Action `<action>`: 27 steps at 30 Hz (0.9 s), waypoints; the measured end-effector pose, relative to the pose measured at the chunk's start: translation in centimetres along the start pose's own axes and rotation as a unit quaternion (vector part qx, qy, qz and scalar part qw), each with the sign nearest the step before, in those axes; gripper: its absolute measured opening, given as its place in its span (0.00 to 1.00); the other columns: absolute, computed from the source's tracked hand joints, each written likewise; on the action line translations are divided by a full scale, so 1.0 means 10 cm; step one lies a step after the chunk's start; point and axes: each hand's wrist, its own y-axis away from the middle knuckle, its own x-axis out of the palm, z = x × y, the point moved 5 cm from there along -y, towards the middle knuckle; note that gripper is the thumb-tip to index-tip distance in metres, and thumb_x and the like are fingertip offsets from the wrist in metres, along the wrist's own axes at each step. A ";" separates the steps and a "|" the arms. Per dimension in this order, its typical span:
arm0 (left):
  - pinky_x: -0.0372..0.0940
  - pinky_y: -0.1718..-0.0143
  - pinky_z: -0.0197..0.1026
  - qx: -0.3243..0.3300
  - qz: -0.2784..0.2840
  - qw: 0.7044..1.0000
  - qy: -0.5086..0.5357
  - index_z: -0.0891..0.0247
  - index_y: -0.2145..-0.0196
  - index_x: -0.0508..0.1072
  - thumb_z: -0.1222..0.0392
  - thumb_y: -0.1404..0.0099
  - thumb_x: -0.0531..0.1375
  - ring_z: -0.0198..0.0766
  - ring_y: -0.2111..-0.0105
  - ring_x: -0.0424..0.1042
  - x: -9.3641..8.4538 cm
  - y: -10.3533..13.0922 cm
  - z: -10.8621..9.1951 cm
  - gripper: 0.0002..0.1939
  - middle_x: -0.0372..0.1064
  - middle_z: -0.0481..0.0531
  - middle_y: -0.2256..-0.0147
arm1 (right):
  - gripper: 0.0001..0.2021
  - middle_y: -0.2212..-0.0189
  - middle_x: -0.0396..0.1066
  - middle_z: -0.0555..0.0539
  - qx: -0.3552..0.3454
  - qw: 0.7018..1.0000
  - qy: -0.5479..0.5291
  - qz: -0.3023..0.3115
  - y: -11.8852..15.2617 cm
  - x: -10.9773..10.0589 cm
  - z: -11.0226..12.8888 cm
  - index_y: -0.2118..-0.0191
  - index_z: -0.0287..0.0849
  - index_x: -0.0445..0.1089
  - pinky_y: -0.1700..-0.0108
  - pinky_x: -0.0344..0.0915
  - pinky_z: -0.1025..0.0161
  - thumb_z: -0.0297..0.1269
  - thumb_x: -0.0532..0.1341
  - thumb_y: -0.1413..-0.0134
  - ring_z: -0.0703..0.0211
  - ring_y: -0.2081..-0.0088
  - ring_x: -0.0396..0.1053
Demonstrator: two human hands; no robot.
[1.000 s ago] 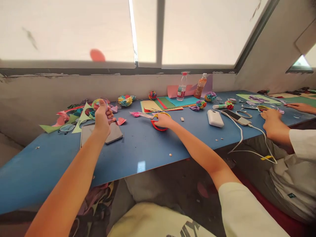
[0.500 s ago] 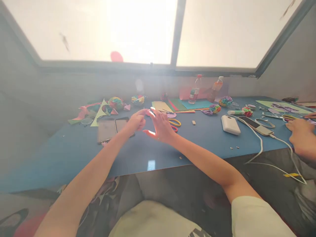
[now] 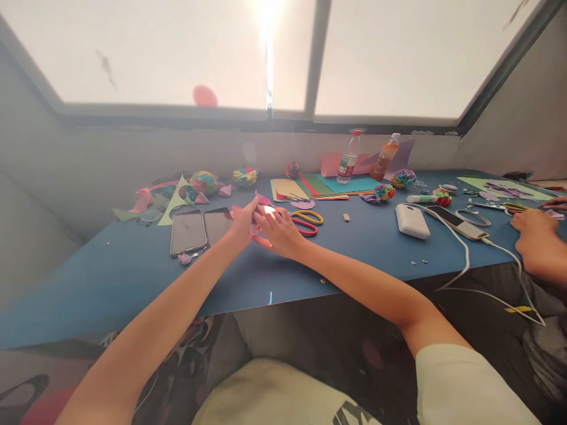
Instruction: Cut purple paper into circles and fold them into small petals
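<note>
My left hand [image 3: 243, 224] is closed around a piece of pink paper [image 3: 264, 200], above the blue table. Edges of the paper show above and between my fingers; its full shape is hidden. My right hand [image 3: 280, 232] meets the left one, its fingers bent over the same paper. Just right of my right hand lie scissors with red handles [image 3: 305, 227] and scissors with yellow handles [image 3: 310, 216]. Left of my left hand are a phone [image 3: 189, 229] and a second dark-screened phone [image 3: 218, 223], the latter partly covered by the hand.
Coloured paper sheets [image 3: 330, 186], a red-capped bottle [image 3: 349, 159] and an orange drink bottle [image 3: 386, 157] stand behind. Several paper flowers [image 3: 245, 176] line the back. At right are a white power bank [image 3: 411, 221], a cable [image 3: 468, 254] and another person's hand [image 3: 538, 236].
The glare has lessened, so pink paper now shows in my hands. My right hand has come closer to the left, its fingers now bent over the paper.
</note>
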 end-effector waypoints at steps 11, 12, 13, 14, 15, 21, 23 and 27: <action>0.36 0.89 0.32 -0.033 0.050 0.998 -0.022 0.62 0.90 0.44 0.54 0.34 0.45 0.26 0.92 0.41 -0.12 0.02 -0.12 0.28 0.36 0.43 0.91 | 0.26 0.48 0.61 0.38 0.174 0.927 -0.300 -0.144 0.06 -0.28 -0.75 0.42 0.41 0.54 0.48 0.59 0.56 0.52 0.46 0.39 0.54 0.48 0.60; 0.36 0.89 0.32 -0.029 0.049 0.998 -0.020 0.62 0.90 0.45 0.54 0.35 0.46 0.25 0.92 0.41 -0.14 0.03 -0.15 0.27 0.36 0.42 0.91 | 0.25 0.49 0.62 0.39 0.231 0.903 -0.322 -0.166 0.11 -0.26 -0.92 0.44 0.42 0.56 0.50 0.60 0.57 0.53 0.47 0.40 0.55 0.49 0.61; 0.36 0.89 0.32 -0.022 0.046 0.999 -0.018 0.62 0.89 0.45 0.54 0.36 0.47 0.25 0.92 0.41 -0.15 0.03 -0.17 0.27 0.36 0.42 0.90 | 0.25 0.50 0.63 0.40 0.285 0.876 -0.340 -0.186 0.16 -0.22 -1.09 0.46 0.42 0.58 0.51 0.61 0.59 0.54 0.48 0.41 0.55 0.50 0.62; 0.36 0.89 0.32 -0.016 0.043 0.999 -0.017 0.62 0.89 0.45 0.55 0.36 0.48 0.25 0.92 0.41 -0.17 0.04 -0.20 0.26 0.36 0.42 0.90 | 0.24 0.52 0.64 0.40 0.336 0.849 -0.355 -0.200 0.22 -0.17 -1.24 0.48 0.41 0.60 0.52 0.61 0.60 0.54 0.48 0.42 0.56 0.51 0.63; 0.36 0.89 0.32 -0.010 0.039 0.999 -0.015 0.61 0.89 0.44 0.55 0.37 0.49 0.25 0.92 0.41 -0.18 0.05 -0.21 0.26 0.36 0.42 0.90 | 0.23 0.54 0.66 0.41 0.385 0.823 -0.365 -0.203 0.27 -0.11 -1.37 0.51 0.41 0.61 0.53 0.61 0.61 0.54 0.48 0.42 0.57 0.52 0.63; 0.39 0.89 0.32 -0.001 0.030 1.000 0.007 0.60 0.86 0.45 0.56 0.40 0.53 0.25 0.90 0.42 -0.18 0.05 -0.22 0.23 0.37 0.40 0.89 | 0.16 0.62 0.69 0.43 0.522 0.780 -0.324 -0.118 0.43 0.21 -1.64 0.61 0.39 0.63 0.61 0.63 0.64 0.43 0.44 0.40 0.60 0.61 0.67; 0.41 0.89 0.32 -0.012 0.023 1.000 0.011 0.61 0.85 0.48 0.56 0.41 0.55 0.26 0.90 0.44 -0.18 0.03 -0.20 0.22 0.40 0.40 0.89 | 0.15 0.63 0.70 0.43 0.521 0.795 -0.299 -0.081 0.43 0.26 -1.62 0.63 0.39 0.64 0.61 0.63 0.64 0.40 0.44 0.40 0.60 0.62 0.67; 0.49 0.87 0.31 -0.016 -0.008 1.000 -0.003 0.62 0.80 0.56 0.56 0.43 0.61 0.27 0.86 0.55 -0.20 -0.02 -0.17 0.18 0.52 0.43 0.84 | 0.11 0.67 0.71 0.44 0.499 0.834 -0.234 0.016 0.39 0.26 -1.58 0.71 0.40 0.66 0.59 0.61 0.62 0.37 0.51 0.44 0.57 0.63 0.67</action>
